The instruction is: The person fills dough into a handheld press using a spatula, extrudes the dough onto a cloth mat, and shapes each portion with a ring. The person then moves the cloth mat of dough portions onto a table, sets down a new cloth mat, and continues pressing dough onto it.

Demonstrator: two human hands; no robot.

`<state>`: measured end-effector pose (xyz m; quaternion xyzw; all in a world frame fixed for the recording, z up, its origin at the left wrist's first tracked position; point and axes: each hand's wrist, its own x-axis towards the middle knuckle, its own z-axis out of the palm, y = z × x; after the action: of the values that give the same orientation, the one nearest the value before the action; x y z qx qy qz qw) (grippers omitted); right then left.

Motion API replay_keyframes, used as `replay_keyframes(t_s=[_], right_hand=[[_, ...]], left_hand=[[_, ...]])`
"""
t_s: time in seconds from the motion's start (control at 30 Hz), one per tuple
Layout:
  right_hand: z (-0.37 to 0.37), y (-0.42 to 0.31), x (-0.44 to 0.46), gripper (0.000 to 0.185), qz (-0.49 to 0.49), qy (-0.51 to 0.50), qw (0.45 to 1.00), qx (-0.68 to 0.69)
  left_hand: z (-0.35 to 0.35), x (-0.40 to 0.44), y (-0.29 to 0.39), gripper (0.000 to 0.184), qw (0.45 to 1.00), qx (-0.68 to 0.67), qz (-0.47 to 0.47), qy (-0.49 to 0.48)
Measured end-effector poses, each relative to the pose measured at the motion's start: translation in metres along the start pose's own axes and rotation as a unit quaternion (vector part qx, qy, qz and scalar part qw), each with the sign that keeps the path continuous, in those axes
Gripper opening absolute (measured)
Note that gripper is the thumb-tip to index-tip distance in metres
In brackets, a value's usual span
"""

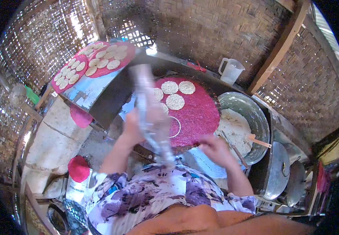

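Observation:
My left hand (133, 127) is closed around a long whitish, partly see-through object (144, 92), smeared by motion; its exact kind cannot be made out. It is raised in front of the left side of a round red cloth (201, 113), hiding part of it. On that cloth lie several pale, flat, speckled discs (175, 102) and a thin white ring (180, 127), part of which is hidden. My right hand (217, 150) hovers by the cloth's near right edge, its fingers loosely bent and apart, holding nothing visible.
Right of the cloth stands a large metal basin (261, 145) of pale dough-like mixture (234, 127) with an orange-handled tool (258, 141) and a stick. A clear jug (232, 71) is behind. Red cloths bearing more discs (68, 76) rest at back left. Metal lids (278, 170) lean right.

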<state>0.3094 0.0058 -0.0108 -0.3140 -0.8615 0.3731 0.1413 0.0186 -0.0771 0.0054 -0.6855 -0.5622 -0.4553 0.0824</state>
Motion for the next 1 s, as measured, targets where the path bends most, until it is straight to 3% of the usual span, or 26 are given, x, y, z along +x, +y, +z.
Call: replay_keyframes(t_s=[0.03,0.1,0.13,0.2,0.23,0.27,0.33,0.37,0.4,0.43,0.5,0.53,0.6,0.63,0.67,0.73,0.8,0.87,0.9,1.0], right_hand=[[-0.016,-0.019,0.003,0.058,-0.034,0.095,0.995,0.002],[-0.044,-0.051,0.016,0.064,-0.173,0.265,0.938,-0.144],[-0.051,-0.075,0.015,0.069,-0.155,0.276,0.943,-0.102],[-0.053,-0.098,0.015,0.070,-0.110,0.345,0.900,-0.242],[-0.051,-0.100,0.016,0.061,-0.155,0.380,0.857,-0.311],[-0.048,-0.101,0.009,0.056,-0.194,0.361,0.837,-0.363],[-0.040,-0.097,-0.013,0.047,-0.263,0.321,0.784,-0.462],[-0.039,-0.101,-0.021,0.042,-0.315,0.301,0.780,-0.448],[-0.039,-0.108,-0.029,0.037,-0.365,0.281,0.775,-0.432],[-0.042,-0.108,-0.037,0.033,-0.341,0.235,0.815,-0.405],[-0.057,-0.104,-0.056,0.027,-0.286,0.140,0.882,-0.347],[-0.064,-0.109,-0.067,0.023,-0.214,0.134,0.922,-0.293],[-0.076,-0.116,-0.088,0.017,-0.063,0.120,0.976,-0.172],[-0.081,-0.099,-0.095,0.024,-0.126,0.171,0.964,-0.157],[-0.082,-0.094,-0.098,0.031,-0.135,0.241,0.961,-0.016],[-0.111,-0.087,-0.114,0.037,-0.135,0.234,0.956,-0.119],[-0.119,-0.073,-0.131,0.034,-0.072,0.419,0.905,0.007],[-0.133,-0.058,-0.135,0.020,-0.074,0.559,0.822,0.082],[-0.141,-0.041,-0.130,0.018,-0.194,0.583,0.787,0.053],[-0.124,-0.027,-0.099,0.014,-0.272,0.716,0.609,0.208]], left_hand=[[0.026,0.004,0.009,0.021,0.998,0.046,0.041,-0.010],[0.060,0.026,0.046,0.018,0.984,0.066,0.163,-0.028],[0.078,0.032,0.060,0.012,0.979,0.014,0.186,-0.083],[0.115,0.034,0.077,0.009,0.984,-0.043,0.169,-0.045],[0.131,0.036,0.081,0.009,0.980,-0.083,0.172,-0.061],[0.146,0.040,0.083,0.010,0.973,-0.123,0.177,-0.077],[0.151,0.043,0.087,0.014,0.944,-0.260,0.087,-0.182],[0.153,0.045,0.089,0.016,0.920,-0.319,0.032,-0.223],[0.131,0.056,0.095,0.019,0.938,-0.059,0.155,-0.304],[0.113,0.061,0.109,0.016,0.932,-0.001,0.189,-0.310],[0.105,0.054,0.118,0.015,0.942,-0.024,0.260,-0.210],[0.105,0.050,0.122,0.015,0.942,-0.037,0.293,-0.158],[0.104,0.048,0.127,0.017,0.934,-0.054,0.310,-0.172],[0.100,0.050,0.130,0.017,0.936,-0.058,0.310,-0.157],[0.097,0.050,0.130,0.018,0.938,-0.062,0.310,-0.142],[0.098,0.054,0.115,0.019,0.947,-0.027,0.252,-0.196],[0.104,0.066,0.100,0.022,0.954,-0.029,0.203,-0.218],[0.108,0.075,0.083,0.028,0.961,-0.063,0.159,-0.217],[0.123,0.079,0.077,0.035,0.955,-0.118,0.191,-0.195],[0.136,0.088,0.092,0.045,0.884,-0.421,0.102,-0.177]])
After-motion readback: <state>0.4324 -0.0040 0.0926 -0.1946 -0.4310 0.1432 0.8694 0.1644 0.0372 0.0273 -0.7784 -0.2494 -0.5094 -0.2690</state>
